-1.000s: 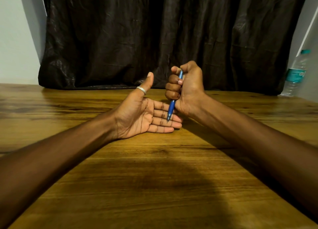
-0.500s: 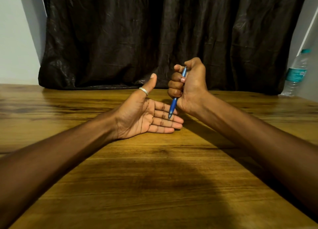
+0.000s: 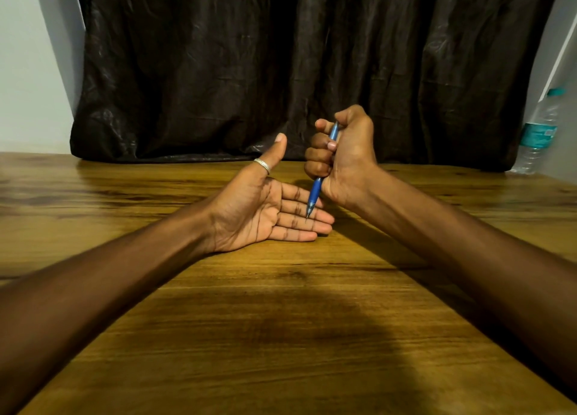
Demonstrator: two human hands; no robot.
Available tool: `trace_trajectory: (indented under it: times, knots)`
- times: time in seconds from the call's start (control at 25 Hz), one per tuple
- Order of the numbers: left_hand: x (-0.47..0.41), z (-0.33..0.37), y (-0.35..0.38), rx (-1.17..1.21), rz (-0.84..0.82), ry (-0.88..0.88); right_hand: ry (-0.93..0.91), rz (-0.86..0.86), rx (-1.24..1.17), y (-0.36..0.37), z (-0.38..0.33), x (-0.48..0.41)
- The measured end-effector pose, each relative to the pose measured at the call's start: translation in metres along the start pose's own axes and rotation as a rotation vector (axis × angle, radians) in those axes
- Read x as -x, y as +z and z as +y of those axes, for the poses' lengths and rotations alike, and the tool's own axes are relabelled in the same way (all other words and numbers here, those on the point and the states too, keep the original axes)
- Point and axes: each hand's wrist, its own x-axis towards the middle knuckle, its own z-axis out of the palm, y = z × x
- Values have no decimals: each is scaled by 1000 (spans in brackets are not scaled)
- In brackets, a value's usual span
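One pen (image 3: 316, 192) is in play: blue, nearly upright with a slight lean, and its tip points down. Your right hand (image 3: 346, 158) has it in a closed fist, fingers curled tight round the barrel. Part of the upper barrel shows between those fingers and the lower part sticks out below the fist.

The tip sits right at the fingers (image 3: 296, 210) of your left hand (image 3: 249, 215), but this view does not show whether it actually touches the skin. That left hand is spread open, palm turned up toward you, with the fingers straight and together and the thumb raised. Its little-finger side is down on the table (image 3: 281, 336), and it holds nothing. A silver ring (image 3: 261, 166) circles the thumb.

Both your forearms reach in over the wooden table from the near corners. Behind your hands a dark curtain (image 3: 281, 55) hangs down to the table's far edge. Far off to your right, a clear bottle (image 3: 538, 133) with a teal cap and label stands by the wall.
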Motion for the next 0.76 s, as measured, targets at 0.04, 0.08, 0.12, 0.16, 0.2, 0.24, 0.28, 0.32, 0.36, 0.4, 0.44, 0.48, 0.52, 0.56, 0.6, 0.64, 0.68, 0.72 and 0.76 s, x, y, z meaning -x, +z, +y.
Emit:
trace_trajectory:
  times: [0.04,0.08,0.12,0.16,0.2,0.24,0.28,0.32,0.36,0.4,0.44,0.48,0.52,0.56,0.6,0.64,0.68,0.72,0.76]
  knots:
    - [0,0,0,-1,1,1,0,2,1,0,0,0]
    - [0,0,0,-2,0,2,2,2,3,0,0,0]
    - [0,0,0,-4,-1,3,4,2,2,0,0,0]
    - [0,0,0,-5,-2,3,8,2,-1,0,0,0]
    - [0,0,0,-6,-2,3,8,3,-2,0,0,0]
    - [0,-1,0,-6,-3,2,6,5,0,0,0,1]
    - [0,0,0,-7,-3,3,5,7,3,0,0,1]
    - [0,0,0,-8,-3,4,8,8,3,1,-1,1]
    - [-1,-1,1,-10,-2,5,13,8,0,1,-1,1]
    - [-1,-1,1,-11,1,6,16,8,-3,1,-1,1]
    - [-1,-1,1,-13,4,7,17,8,-4,1,-1,1]
    - [-1,-1,1,-16,6,9,13,10,-3,0,-1,1]
    - [-1,-1,1,-19,7,10,9,13,-2,0,-1,1]
    - [-1,-1,1,-22,7,10,3,17,1,0,-1,1]
    - [-1,-1,1,-27,7,10,-2,20,3,0,-1,1]
    - [-1,-1,1,-31,6,11,-5,24,3,0,-1,0]
    - [-1,-1,1,-35,6,12,-6,28,3,0,-1,0]
    - [-1,-1,1,-38,6,13,-7,31,2,0,-1,0]
    - [-1,-1,1,-40,5,13,-8,33,1,0,-1,0]
